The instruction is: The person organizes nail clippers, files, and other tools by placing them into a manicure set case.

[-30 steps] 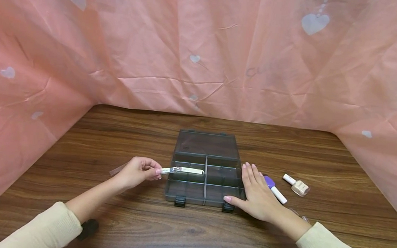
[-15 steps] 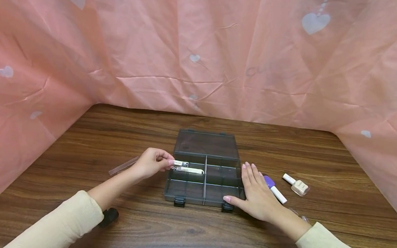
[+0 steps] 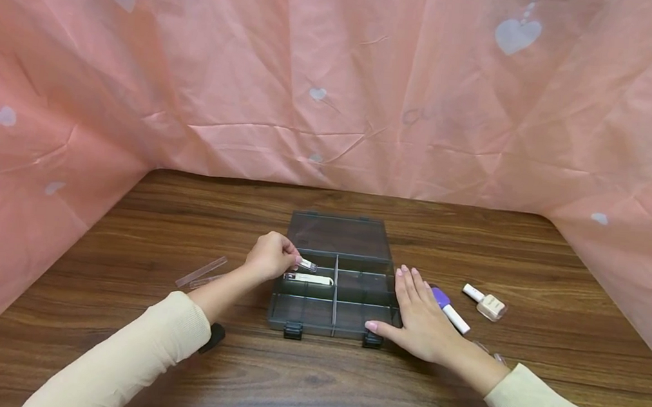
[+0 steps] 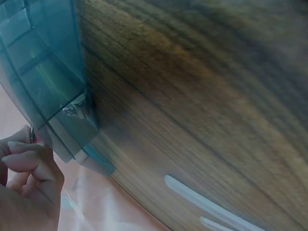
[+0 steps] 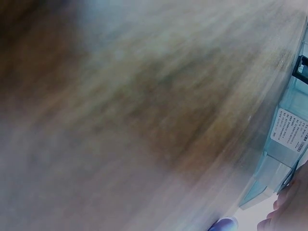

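Note:
A smoky clear plastic organizer box (image 3: 315, 327) stands with its lid (image 3: 339, 236) folded back, split by dividers into several compartments. My left hand (image 3: 270, 257) pinches a small nail clipper (image 3: 307, 264) over the back left compartment. Another nail clipper (image 3: 310, 280), pale-handled, lies lengthwise just in front of it inside the box. In the left wrist view the curled fingers (image 4: 31, 163) are at the box's edge, and only a sliver of the held clipper shows. My right hand (image 3: 423, 319) lies flat with fingers extended against the box's right side, thumb near the front right latch (image 3: 373, 340).
Right of the right hand are a purple nail polish bottle with a white cap (image 3: 455, 319) and a cream nail polish bottle (image 3: 490, 306). Small clear pieces (image 3: 499, 358) lie near the right wrist. Clear flat strips (image 3: 201, 271) lie left of the box on the wooden table (image 3: 310, 383).
My left hand has moved right and away from me, carrying its nail clipper from the box's left edge to over the back left compartment. The right hand has stayed in place.

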Action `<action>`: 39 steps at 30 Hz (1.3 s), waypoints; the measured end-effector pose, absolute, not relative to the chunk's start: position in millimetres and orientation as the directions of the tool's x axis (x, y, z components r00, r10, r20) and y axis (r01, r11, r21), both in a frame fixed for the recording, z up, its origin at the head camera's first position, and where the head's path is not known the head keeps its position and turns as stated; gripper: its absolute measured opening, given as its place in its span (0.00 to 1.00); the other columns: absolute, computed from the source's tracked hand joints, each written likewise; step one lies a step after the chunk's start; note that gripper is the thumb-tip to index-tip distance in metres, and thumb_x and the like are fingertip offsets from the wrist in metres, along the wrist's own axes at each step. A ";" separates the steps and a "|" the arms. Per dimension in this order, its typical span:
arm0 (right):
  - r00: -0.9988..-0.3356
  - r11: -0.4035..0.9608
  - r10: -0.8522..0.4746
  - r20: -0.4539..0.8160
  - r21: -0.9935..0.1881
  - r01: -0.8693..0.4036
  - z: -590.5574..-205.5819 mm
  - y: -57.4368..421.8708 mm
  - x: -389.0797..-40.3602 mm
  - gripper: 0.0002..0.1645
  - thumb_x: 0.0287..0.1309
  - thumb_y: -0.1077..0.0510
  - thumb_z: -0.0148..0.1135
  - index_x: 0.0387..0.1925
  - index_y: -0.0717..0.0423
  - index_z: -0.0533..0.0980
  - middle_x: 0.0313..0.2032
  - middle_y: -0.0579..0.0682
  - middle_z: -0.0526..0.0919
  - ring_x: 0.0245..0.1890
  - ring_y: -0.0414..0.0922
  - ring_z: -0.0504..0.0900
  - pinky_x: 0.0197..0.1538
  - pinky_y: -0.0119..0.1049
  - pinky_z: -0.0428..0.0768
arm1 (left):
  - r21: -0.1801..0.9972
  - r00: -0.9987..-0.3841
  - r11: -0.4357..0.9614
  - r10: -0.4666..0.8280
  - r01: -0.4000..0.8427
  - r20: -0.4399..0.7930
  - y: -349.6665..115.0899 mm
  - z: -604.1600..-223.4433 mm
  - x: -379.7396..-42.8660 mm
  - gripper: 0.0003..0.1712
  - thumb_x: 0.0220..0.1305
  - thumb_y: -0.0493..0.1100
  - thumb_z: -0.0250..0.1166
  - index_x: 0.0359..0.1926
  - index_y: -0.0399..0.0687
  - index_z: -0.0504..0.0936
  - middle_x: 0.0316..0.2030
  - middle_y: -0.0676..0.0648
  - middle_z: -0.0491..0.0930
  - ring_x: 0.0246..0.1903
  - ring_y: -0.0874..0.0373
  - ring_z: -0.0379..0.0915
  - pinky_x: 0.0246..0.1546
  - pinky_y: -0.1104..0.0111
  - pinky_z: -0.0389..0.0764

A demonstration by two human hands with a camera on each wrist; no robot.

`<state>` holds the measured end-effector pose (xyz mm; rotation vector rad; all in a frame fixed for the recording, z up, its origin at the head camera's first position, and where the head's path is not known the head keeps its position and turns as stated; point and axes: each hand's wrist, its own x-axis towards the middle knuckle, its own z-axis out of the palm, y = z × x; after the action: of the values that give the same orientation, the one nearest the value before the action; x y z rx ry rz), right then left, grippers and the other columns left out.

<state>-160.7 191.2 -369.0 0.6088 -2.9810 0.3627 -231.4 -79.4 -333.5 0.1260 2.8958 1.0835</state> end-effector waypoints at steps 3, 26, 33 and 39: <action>-0.918 0.892 -0.378 0.120 -0.217 -0.396 -368.3 190.5 -160.8 0.62 0.52 0.28 0.52 0.67 0.73 0.49 0.69 0.70 0.50 0.70 0.64 0.45 0.69 0.58 0.51 | 0.609 -0.997 0.793 0.059 0.022 -0.041 -73.7 -333.3 -232.8 0.07 0.57 0.40 0.65 0.24 0.45 0.86 0.21 0.50 0.85 0.17 0.64 0.72 0.20 0.72 0.66; -0.921 0.891 -0.374 0.111 -0.234 -0.390 -368.1 188.2 -159.1 0.61 0.53 0.28 0.52 0.67 0.73 0.48 0.69 0.69 0.49 0.70 0.64 0.45 0.69 0.58 0.50 | 0.243 -0.969 0.940 0.217 0.240 0.115 -62.7 -345.8 -233.6 0.05 0.54 0.41 0.67 0.24 0.49 0.84 0.26 0.50 0.84 0.24 0.57 0.79 0.22 0.63 0.79; -0.920 0.893 -0.376 0.108 -0.225 -0.391 -366.1 189.0 -159.2 0.62 0.53 0.28 0.52 0.68 0.73 0.48 0.69 0.69 0.49 0.70 0.64 0.45 0.69 0.58 0.51 | 0.326 -0.911 0.862 0.305 0.388 0.277 -81.2 -342.3 -225.1 0.04 0.58 0.40 0.65 0.31 0.47 0.86 0.31 0.50 0.85 0.29 0.57 0.81 0.25 0.64 0.80; -0.922 0.895 -0.372 0.106 -0.225 -0.386 -365.6 190.4 -159.7 0.62 0.52 0.28 0.52 0.67 0.73 0.48 0.69 0.69 0.49 0.70 0.64 0.45 0.69 0.58 0.50 | 0.333 -0.868 0.825 0.330 0.456 0.372 -96.3 -340.0 -216.2 0.04 0.58 0.40 0.65 0.31 0.47 0.86 0.30 0.50 0.84 0.28 0.58 0.80 0.24 0.65 0.78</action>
<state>-159.7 190.4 -365.6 0.6003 -2.9988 0.3750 -216.2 -96.3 -340.0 0.7263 3.2866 0.7301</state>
